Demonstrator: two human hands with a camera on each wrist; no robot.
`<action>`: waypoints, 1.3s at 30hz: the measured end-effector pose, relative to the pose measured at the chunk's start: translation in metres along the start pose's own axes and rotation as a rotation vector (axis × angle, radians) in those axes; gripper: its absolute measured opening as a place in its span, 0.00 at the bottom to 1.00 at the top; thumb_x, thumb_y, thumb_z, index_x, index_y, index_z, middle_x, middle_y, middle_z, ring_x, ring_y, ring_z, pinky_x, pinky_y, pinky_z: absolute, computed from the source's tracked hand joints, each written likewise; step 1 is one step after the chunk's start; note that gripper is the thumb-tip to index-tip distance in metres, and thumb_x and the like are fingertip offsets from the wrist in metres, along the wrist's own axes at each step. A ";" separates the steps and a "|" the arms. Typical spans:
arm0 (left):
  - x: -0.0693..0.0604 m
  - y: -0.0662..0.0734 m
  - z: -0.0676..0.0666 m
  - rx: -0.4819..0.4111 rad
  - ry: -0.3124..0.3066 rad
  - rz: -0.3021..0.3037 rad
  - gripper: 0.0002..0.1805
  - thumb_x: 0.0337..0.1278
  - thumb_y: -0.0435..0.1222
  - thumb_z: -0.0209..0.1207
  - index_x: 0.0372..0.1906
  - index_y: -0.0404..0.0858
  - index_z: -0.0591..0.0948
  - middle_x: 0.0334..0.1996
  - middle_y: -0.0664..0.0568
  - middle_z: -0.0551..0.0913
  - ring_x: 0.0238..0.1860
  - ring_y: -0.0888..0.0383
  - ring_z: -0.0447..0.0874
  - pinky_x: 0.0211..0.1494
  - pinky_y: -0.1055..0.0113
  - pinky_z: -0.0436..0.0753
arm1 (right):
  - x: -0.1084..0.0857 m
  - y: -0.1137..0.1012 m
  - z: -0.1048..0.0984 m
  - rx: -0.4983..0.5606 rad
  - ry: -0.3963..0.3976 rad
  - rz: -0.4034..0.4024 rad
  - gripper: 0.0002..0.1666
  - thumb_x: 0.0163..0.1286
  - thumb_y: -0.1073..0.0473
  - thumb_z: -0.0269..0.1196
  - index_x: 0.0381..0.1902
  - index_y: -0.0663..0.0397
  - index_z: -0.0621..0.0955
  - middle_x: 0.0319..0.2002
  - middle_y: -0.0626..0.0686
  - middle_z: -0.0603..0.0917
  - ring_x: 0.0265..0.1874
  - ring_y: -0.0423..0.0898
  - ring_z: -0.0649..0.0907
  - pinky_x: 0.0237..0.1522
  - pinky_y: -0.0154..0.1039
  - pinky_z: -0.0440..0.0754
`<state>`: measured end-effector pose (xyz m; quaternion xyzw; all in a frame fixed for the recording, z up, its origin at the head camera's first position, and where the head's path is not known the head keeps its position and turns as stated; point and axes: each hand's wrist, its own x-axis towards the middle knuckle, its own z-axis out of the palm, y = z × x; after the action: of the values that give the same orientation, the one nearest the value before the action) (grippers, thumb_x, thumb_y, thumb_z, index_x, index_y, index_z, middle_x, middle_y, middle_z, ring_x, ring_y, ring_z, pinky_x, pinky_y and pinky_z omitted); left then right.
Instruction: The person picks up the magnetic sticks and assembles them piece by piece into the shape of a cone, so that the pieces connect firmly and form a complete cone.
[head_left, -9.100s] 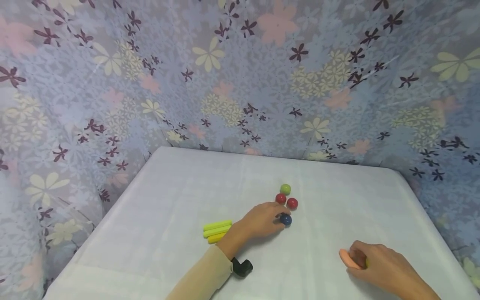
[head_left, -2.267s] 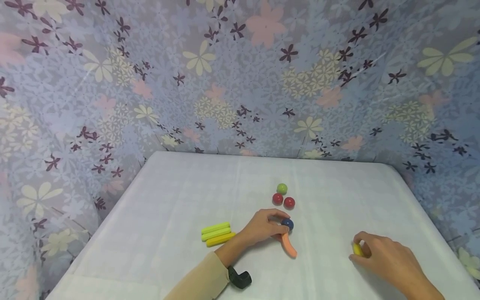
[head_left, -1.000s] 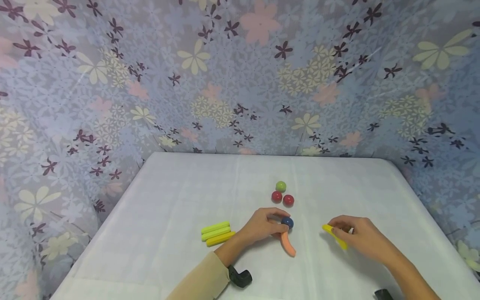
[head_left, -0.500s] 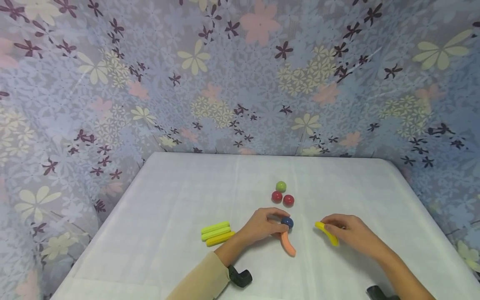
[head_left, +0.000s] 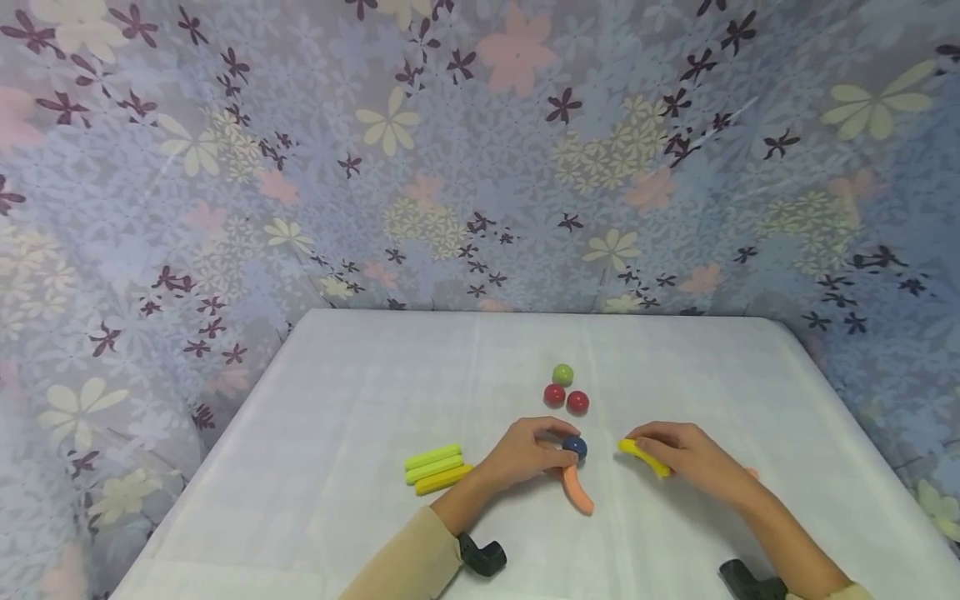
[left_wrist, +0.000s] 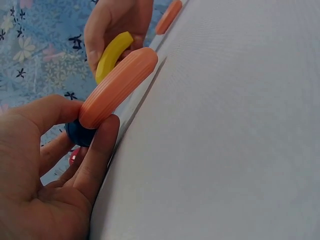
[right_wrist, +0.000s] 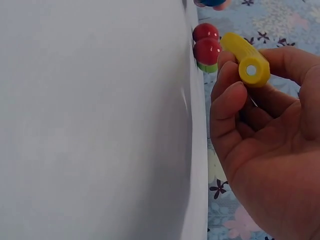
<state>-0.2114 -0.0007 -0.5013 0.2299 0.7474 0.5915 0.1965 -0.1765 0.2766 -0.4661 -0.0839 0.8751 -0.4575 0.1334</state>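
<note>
My left hand (head_left: 528, 450) pinches a dark blue ball (head_left: 574, 447) between thumb and fingers near the table's middle. A ribbed, curved orange stick (head_left: 577, 490) meets the ball and points towards the near edge; in the left wrist view this orange stick (left_wrist: 120, 87) covers part of the blue ball (left_wrist: 80, 134). To the right, apart from them, my right hand (head_left: 690, 454) holds a curved yellow stick (head_left: 647, 458) by thumb and fingers. The right wrist view shows a pale round spot on the end of the yellow stick (right_wrist: 254, 70).
Beyond the left hand sit two red balls (head_left: 577, 402) and a green ball (head_left: 562, 374). Several straight yellow-green sticks (head_left: 435, 464) lie left of the left wrist. Another orange stick (left_wrist: 169, 17) lies by the right forearm. A white cloth (head_left: 375, 375) covers the table.
The orange stick came from the right hand to the blue ball. The right hand then picked up the yellow stick and carried it left towards the ball. The left hand has stayed nearly still.
</note>
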 end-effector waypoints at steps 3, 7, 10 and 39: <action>0.000 -0.001 0.000 0.001 0.007 0.000 0.17 0.51 0.38 0.68 0.48 0.49 0.83 0.39 0.58 0.83 0.30 0.58 0.86 0.35 0.65 0.83 | 0.003 -0.001 0.002 -0.001 -0.002 0.003 0.24 0.72 0.46 0.57 0.54 0.58 0.80 0.44 0.53 0.83 0.35 0.49 0.78 0.32 0.41 0.80; 0.000 0.000 -0.002 0.001 0.001 0.005 0.17 0.51 0.38 0.68 0.49 0.47 0.83 0.39 0.58 0.84 0.30 0.58 0.86 0.36 0.65 0.83 | 0.006 -0.003 0.004 0.021 -0.008 0.005 0.24 0.71 0.46 0.57 0.53 0.58 0.81 0.47 0.53 0.83 0.40 0.49 0.78 0.37 0.41 0.79; -0.001 0.001 -0.003 0.001 -0.003 0.000 0.17 0.52 0.38 0.68 0.49 0.47 0.83 0.39 0.58 0.83 0.31 0.57 0.86 0.36 0.65 0.83 | 0.008 -0.004 0.006 0.044 -0.026 -0.006 0.23 0.72 0.47 0.57 0.53 0.58 0.81 0.48 0.53 0.83 0.41 0.49 0.78 0.39 0.42 0.78; 0.000 0.000 0.000 0.001 -0.014 0.004 0.17 0.52 0.40 0.68 0.49 0.48 0.83 0.39 0.58 0.84 0.30 0.57 0.86 0.36 0.65 0.83 | 0.019 -0.007 0.017 0.114 -0.035 -0.026 0.21 0.73 0.49 0.55 0.53 0.56 0.82 0.46 0.50 0.84 0.44 0.49 0.77 0.46 0.44 0.73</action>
<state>-0.2112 -0.0009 -0.5017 0.2358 0.7459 0.5899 0.2003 -0.1891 0.2540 -0.4728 -0.0955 0.8440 -0.5067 0.1472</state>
